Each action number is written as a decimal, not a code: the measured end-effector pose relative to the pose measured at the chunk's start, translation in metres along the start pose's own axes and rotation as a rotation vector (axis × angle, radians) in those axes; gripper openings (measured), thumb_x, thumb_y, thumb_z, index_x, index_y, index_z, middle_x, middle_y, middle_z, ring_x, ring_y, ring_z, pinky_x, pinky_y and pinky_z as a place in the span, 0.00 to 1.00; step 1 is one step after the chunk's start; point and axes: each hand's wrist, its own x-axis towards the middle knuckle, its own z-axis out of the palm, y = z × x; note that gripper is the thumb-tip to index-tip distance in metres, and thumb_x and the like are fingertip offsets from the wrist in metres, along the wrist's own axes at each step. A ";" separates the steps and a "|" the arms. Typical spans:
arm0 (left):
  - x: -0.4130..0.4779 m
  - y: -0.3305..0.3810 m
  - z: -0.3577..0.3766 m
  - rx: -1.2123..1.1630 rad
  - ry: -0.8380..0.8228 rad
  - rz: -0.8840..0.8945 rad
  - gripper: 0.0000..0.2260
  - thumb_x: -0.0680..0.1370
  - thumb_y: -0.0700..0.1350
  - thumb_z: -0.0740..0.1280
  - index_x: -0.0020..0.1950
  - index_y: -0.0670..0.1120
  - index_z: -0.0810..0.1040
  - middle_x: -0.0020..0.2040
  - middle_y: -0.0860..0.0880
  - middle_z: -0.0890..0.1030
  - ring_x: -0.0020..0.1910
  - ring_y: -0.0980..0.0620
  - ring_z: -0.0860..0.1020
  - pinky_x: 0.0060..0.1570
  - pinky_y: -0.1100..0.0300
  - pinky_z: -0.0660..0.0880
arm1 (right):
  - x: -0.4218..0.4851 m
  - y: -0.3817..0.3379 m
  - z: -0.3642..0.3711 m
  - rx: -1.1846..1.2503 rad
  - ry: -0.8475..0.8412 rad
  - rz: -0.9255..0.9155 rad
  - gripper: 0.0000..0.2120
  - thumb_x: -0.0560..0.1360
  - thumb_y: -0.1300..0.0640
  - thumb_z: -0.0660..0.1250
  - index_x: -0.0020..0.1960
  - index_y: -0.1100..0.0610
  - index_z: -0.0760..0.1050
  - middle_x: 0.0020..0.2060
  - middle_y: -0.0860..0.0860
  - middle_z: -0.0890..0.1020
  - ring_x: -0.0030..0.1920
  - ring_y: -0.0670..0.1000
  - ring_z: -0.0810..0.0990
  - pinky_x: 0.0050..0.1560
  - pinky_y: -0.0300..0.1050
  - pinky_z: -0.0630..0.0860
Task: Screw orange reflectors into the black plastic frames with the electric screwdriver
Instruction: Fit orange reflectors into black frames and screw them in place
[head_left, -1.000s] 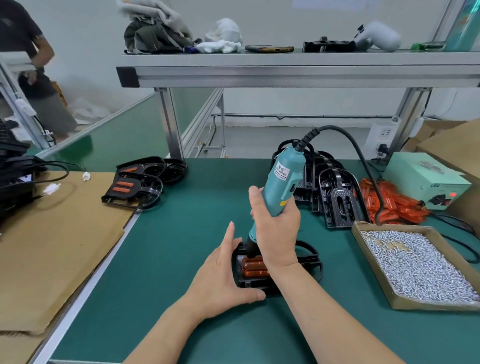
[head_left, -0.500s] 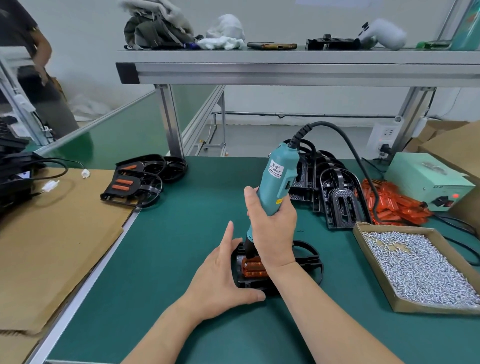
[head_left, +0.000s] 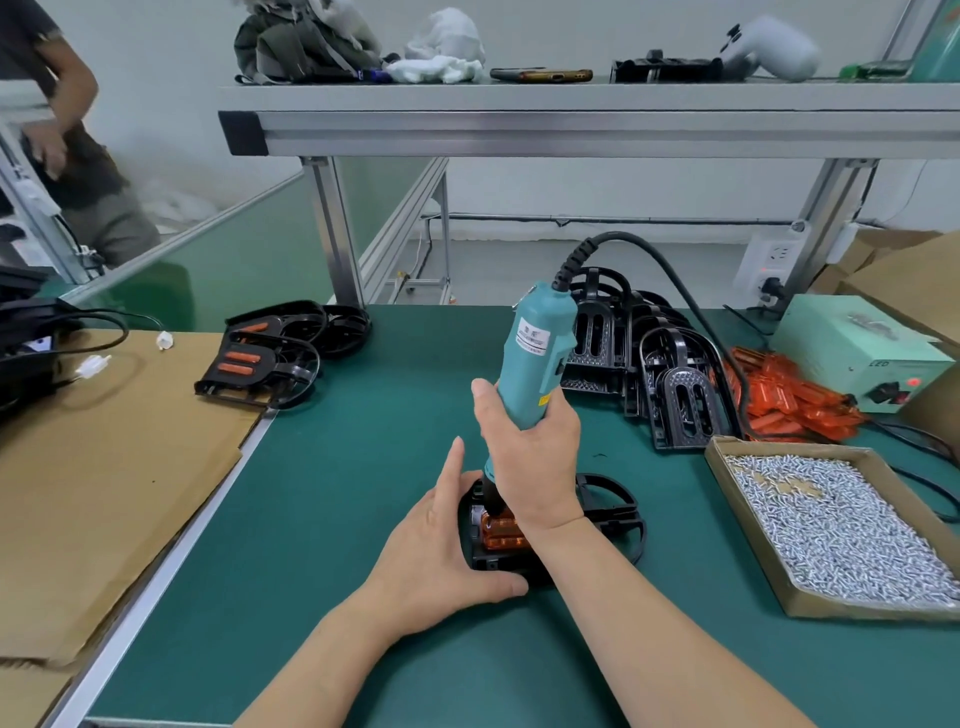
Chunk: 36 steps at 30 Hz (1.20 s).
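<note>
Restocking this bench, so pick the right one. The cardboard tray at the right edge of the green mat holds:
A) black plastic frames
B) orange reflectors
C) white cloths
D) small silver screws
D: the cardboard tray is filled with small silver screws, while the orange reflectors lie in a loose pile on the mat behind it.

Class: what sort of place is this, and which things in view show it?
Probably a factory assembly bench: a corded electric screwdriver held by the right hand, a tray of loose screws, and stacked black frames beside a heap of orange reflectors.
</note>
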 end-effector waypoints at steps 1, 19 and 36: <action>0.000 -0.001 0.000 -0.001 -0.003 -0.003 0.63 0.60 0.67 0.76 0.77 0.64 0.30 0.68 0.81 0.59 0.66 0.76 0.61 0.57 0.73 0.64 | 0.000 0.000 0.000 -0.010 0.001 0.006 0.15 0.69 0.44 0.72 0.37 0.51 0.69 0.28 0.50 0.74 0.30 0.53 0.72 0.34 0.52 0.74; 0.000 -0.006 0.001 0.051 -0.005 0.002 0.62 0.58 0.70 0.75 0.71 0.70 0.27 0.65 0.84 0.56 0.62 0.82 0.58 0.54 0.83 0.60 | -0.007 -0.009 -0.020 0.113 -0.033 0.020 0.13 0.71 0.44 0.74 0.42 0.52 0.77 0.33 0.48 0.80 0.35 0.50 0.78 0.43 0.48 0.78; 0.001 -0.003 0.001 0.043 -0.019 -0.029 0.63 0.58 0.69 0.75 0.72 0.69 0.27 0.65 0.83 0.57 0.64 0.77 0.63 0.55 0.78 0.63 | 0.009 -0.049 -0.033 0.238 -0.220 -0.032 0.08 0.77 0.57 0.72 0.42 0.60 0.76 0.32 0.52 0.77 0.33 0.47 0.76 0.41 0.37 0.75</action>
